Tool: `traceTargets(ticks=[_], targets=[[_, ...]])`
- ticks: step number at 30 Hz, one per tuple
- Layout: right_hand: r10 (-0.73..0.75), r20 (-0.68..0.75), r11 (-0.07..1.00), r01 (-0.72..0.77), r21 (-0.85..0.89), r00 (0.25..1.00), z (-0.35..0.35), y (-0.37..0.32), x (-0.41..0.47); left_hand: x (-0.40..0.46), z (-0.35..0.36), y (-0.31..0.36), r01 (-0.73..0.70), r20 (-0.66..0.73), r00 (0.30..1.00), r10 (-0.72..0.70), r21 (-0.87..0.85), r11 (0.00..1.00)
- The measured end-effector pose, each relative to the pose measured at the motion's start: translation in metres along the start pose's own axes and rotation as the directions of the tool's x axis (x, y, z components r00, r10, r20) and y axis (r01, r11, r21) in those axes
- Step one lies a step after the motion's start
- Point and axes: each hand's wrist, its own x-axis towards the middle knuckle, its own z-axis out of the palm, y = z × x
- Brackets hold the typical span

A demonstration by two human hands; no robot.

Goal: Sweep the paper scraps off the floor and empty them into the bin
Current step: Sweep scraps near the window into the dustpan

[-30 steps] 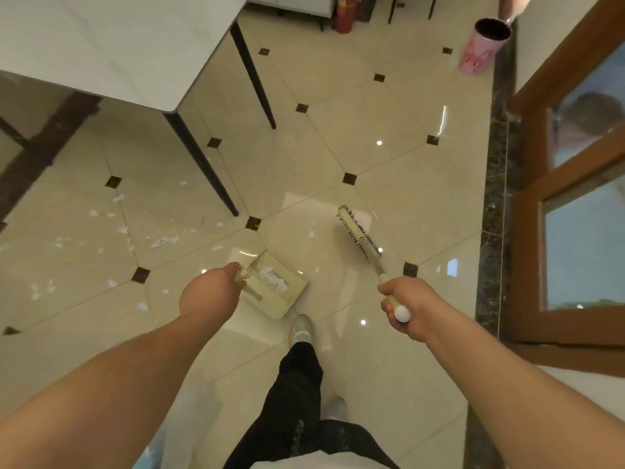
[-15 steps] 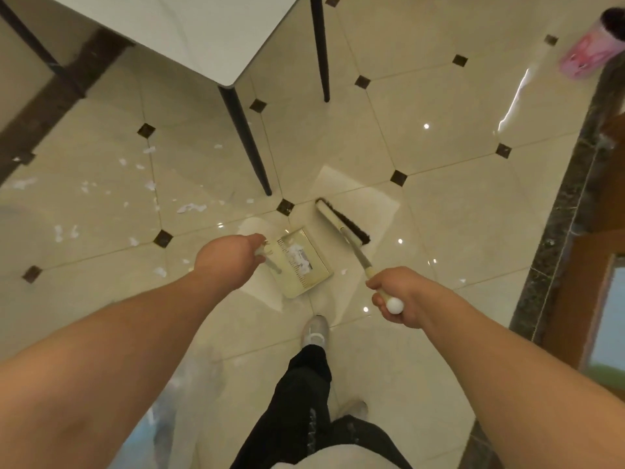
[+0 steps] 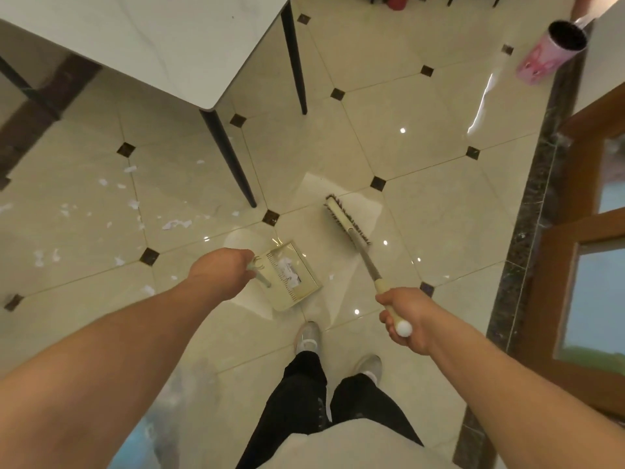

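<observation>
Glossy floor tiles (image 3: pixel 389 106) look slippery; left hand (image 3: pixel 220 275) fingers grip the dustpan (image 3: pixel 291 279) holding scraps, right hand (image 3: pixel 404 316) clutches the brush (image 3: pixel 348 221). Tilt it walking and they spill; paper scraps (image 3: pixel 135 204) remain left, well apart.

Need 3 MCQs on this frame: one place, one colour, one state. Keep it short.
1. Where is the bin?
A. far right, by the wall
B. under the table
C. beside the shoes

2. The bin's colour?
A. green
B. pink
C. grey

3. What is in the dustpan?
A. nothing
B. water
C. some paper scraps

Key: 1 A, it stands at the floor's dark border, upper right. 2 B, pink outside, dark inside. 3 C, white scraps lie in the pan held by the left hand; the right hand grips the brush.
</observation>
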Motion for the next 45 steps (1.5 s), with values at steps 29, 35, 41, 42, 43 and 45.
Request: traceTargets(ticks=[29,35,41,42,43,45], targets=[[-0.171,0.199,0.687,-0.028,0.726,0.965,-0.147,-0.108,-0.014,0.059,-0.124,0.139,-0.041,-0.167,0.985,0.045,0.026,0.999],[-0.230,0.199,0.583,-0.029,0.812,0.953,-0.247,-0.188,0.013,0.120,-0.228,0.244,-0.111,-0.289,0.950,0.116,0.037,0.993],[-0.300,0.187,0.481,-0.020,0.876,0.935,-0.378,-0.291,0.021,0.182,-0.357,0.385,-0.135,-0.404,0.891,0.206,0.198,0.971],[-0.306,0.193,0.479,-0.025,0.877,0.932,-0.389,-0.301,0.023,0.186,-0.370,0.399,-0.124,-0.416,0.887,0.200,0.203,0.971],[-0.326,0.190,0.470,-0.016,0.882,0.926,-0.412,-0.320,0.026,0.201,-0.390,0.424,-0.131,-0.441,0.871,0.215,0.214,0.968],[-0.351,0.194,0.455,-0.014,0.890,0.916,-0.439,-0.346,0.028,0.219,-0.419,0.457,-0.136,-0.463,0.856,0.231,0.228,0.964]])
